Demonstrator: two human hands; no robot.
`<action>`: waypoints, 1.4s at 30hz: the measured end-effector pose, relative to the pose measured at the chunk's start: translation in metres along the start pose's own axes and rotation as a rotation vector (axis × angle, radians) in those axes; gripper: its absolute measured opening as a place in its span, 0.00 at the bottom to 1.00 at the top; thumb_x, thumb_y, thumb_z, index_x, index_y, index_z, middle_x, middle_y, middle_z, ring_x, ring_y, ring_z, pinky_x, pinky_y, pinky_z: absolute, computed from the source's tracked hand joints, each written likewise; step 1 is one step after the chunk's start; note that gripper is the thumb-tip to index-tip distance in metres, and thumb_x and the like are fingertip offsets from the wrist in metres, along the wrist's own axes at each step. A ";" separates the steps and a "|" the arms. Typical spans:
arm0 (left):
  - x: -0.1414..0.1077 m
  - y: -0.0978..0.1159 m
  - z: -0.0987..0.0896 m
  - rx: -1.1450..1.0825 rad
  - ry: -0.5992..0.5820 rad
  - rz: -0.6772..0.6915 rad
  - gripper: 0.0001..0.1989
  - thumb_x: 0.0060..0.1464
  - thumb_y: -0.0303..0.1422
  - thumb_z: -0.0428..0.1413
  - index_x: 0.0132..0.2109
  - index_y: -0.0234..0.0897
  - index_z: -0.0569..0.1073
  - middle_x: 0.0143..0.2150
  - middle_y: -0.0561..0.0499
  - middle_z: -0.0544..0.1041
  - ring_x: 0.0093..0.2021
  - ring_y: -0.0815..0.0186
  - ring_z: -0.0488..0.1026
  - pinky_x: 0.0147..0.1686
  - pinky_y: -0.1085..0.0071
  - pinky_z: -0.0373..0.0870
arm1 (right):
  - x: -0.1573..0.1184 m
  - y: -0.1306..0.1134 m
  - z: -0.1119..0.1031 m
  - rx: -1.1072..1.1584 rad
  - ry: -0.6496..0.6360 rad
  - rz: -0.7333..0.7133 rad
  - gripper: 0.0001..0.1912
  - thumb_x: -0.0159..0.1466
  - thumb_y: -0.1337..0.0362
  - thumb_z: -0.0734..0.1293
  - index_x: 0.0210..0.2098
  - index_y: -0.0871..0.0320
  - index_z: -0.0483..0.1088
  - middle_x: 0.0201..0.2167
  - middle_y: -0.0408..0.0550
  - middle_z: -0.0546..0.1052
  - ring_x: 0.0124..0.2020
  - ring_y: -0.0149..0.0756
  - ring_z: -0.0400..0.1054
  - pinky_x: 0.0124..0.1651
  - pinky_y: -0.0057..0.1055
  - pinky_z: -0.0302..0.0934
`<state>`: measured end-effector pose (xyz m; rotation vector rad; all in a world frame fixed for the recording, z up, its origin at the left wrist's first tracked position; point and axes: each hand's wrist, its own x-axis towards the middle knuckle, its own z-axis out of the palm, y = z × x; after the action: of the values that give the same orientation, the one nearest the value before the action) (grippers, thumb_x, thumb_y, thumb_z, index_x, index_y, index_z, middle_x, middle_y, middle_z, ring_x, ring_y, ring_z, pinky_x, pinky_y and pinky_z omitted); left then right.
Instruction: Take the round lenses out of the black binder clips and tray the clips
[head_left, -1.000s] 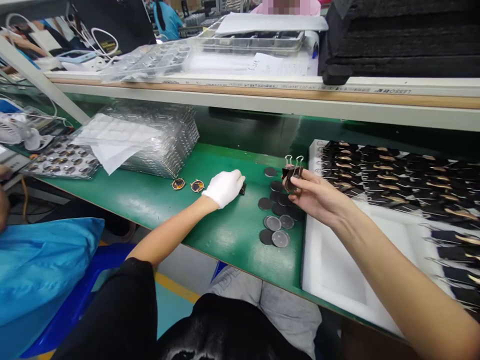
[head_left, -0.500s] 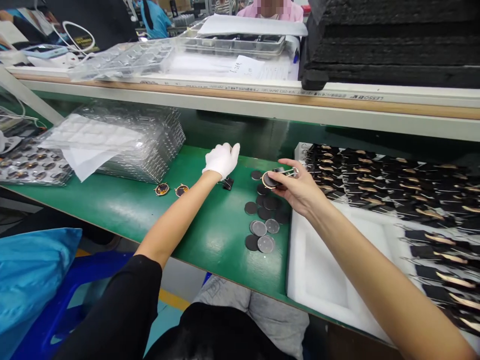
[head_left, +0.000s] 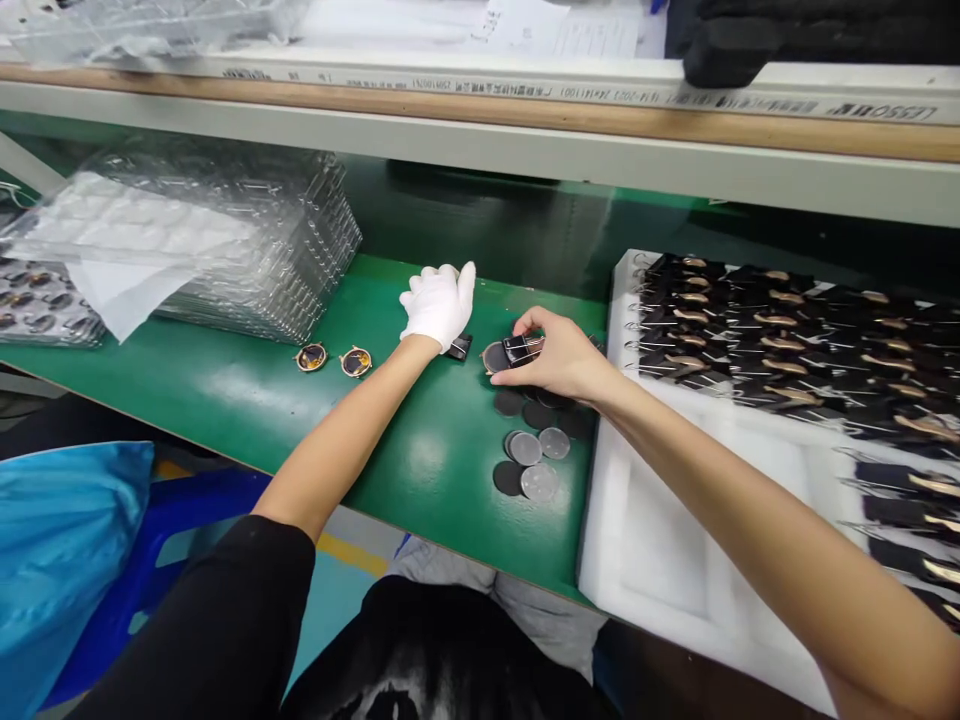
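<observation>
My left hand (head_left: 438, 305), in a white glove, is held above the green table with its fingers apart and nothing seen in it. A black binder clip (head_left: 460, 347) lies beside its wrist. The bare fingers of my right hand (head_left: 559, 355) are closed on a round watch case (head_left: 495, 357) with a dark disc on it and a black clip (head_left: 517, 348) across it. Below that hand lie several black discs (head_left: 508, 478) and clear discs (head_left: 539, 482). Two watch cases (head_left: 355, 362) rest on the table to the left.
Stacked clear plastic trays (head_left: 262, 270) stand at the back left. A white foam tray (head_left: 660, 510) with rows of clipped watch cases (head_left: 784, 342) is at the right. A shelf edge (head_left: 480, 140) crosses above the table.
My right hand has moved left with the watch case and turned it, so the clip now shows across it. The fingers of my left hand have spread. The view has tilted down.
</observation>
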<state>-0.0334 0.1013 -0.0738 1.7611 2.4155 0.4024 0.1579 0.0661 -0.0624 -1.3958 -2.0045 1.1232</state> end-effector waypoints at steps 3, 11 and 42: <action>-0.001 -0.002 0.002 0.016 0.006 -0.027 0.29 0.72 0.49 0.34 0.58 0.42 0.74 0.61 0.38 0.74 0.61 0.46 0.69 0.60 0.48 0.67 | 0.006 -0.001 0.006 -0.109 -0.016 -0.038 0.30 0.41 0.64 0.80 0.40 0.53 0.64 0.40 0.46 0.75 0.41 0.45 0.70 0.41 0.38 0.64; -0.003 -0.005 0.005 0.009 0.023 -0.039 0.29 0.73 0.48 0.34 0.60 0.41 0.73 0.62 0.37 0.73 0.62 0.46 0.68 0.60 0.47 0.67 | 0.012 -0.004 0.004 -0.534 -0.083 -0.223 0.17 0.56 0.68 0.76 0.46 0.56 0.78 0.43 0.53 0.73 0.41 0.48 0.71 0.44 0.41 0.64; 0.002 -0.002 0.011 -0.130 0.067 -0.081 0.23 0.76 0.42 0.41 0.58 0.32 0.74 0.60 0.37 0.73 0.66 0.43 0.66 0.64 0.41 0.62 | 0.003 0.000 0.039 -0.558 0.079 -0.123 0.18 0.63 0.52 0.76 0.47 0.54 0.79 0.45 0.55 0.77 0.50 0.57 0.66 0.47 0.42 0.45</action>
<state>-0.0335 0.1045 -0.0843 1.6155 2.4351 0.6028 0.1278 0.0551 -0.0844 -1.5082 -2.4139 0.4566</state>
